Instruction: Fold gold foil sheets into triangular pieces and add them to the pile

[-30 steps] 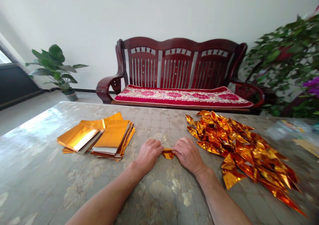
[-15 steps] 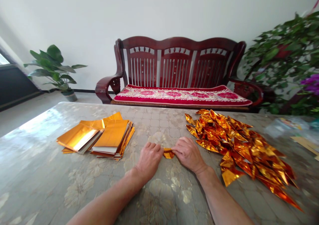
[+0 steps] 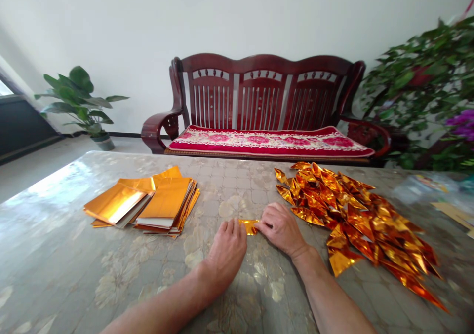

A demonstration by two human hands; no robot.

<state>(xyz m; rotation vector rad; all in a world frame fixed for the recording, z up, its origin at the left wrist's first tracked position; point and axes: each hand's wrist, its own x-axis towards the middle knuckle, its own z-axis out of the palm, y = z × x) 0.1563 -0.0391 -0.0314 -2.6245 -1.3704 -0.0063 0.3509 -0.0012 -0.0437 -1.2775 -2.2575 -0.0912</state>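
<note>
Between my two hands, a small folded piece of gold foil paper [image 3: 249,227] lies on the patterned tabletop [image 3: 237,186]. My left hand [image 3: 228,245] presses on its left end with the fingers together, covering that end. With thumb and fingers closed, my right hand [image 3: 280,228] pinches the right end. Left of them lie stacks of flat gold foil paper [image 3: 165,198] with pale undersides. On the right is a heap of folded gold foil shapes [image 3: 355,215] with pointed ends, close to my right hand.
Clear plastic packaging [image 3: 425,188] and a tan cardboard piece [image 3: 454,213] lie at the table's right side. Beyond the far edge stands a dark red wooden bench [image 3: 261,94] with a floral cushion [image 3: 274,140]. A potted plant [image 3: 83,102] is at the left, leafy plants [image 3: 425,87] at the right.
My left hand has shifted slightly down and turned, its fingers now straighter and closer together. The folded foil paper looks flatter. My right hand has barely moved.
</note>
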